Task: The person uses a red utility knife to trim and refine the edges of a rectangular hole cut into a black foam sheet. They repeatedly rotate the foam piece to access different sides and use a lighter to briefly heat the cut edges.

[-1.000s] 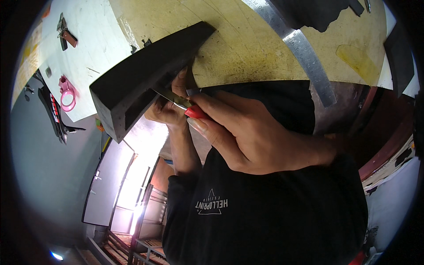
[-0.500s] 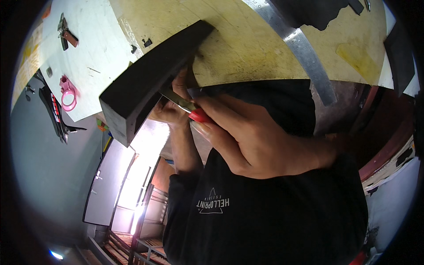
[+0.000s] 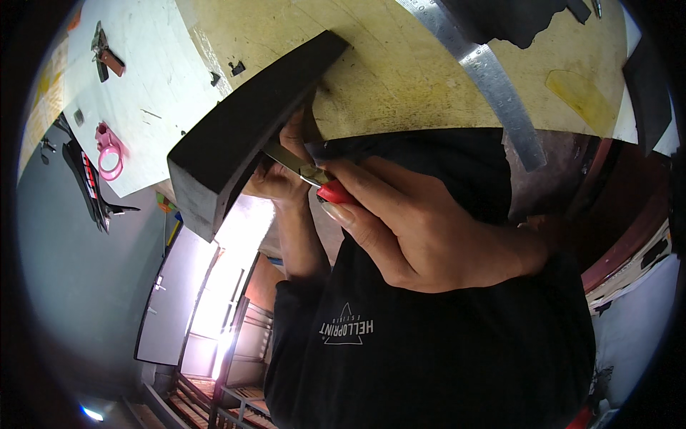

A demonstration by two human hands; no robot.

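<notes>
A long black wedge-shaped block (image 3: 243, 114), possibly foam, is tilted over the table's near edge, its far tip over the yellowish surface. Beneath its near side, my left hand (image 3: 275, 182) is closed around it, the fingers partly hidden behind the block. My right hand (image 3: 436, 229) grips a cutter knife (image 3: 334, 191) with a red handle between thumb and fingers. The knife's metal blade points up and left and meets the block's near side, close to my left fingers. Whether the blade tip is inside the material cannot be seen.
A steel ruler (image 3: 493, 86) overhangs the table edge at right, beside a ragged black sheet (image 3: 500, 18). A pink ring-shaped tool (image 3: 109, 154) and a brown-handled tool (image 3: 108, 58) lie on the white surface at left. Another black piece (image 3: 649, 96) lies far right.
My right hand and the knife have drawn back slightly to the right, and more of the blade shows. The block has shifted a little to the right.
</notes>
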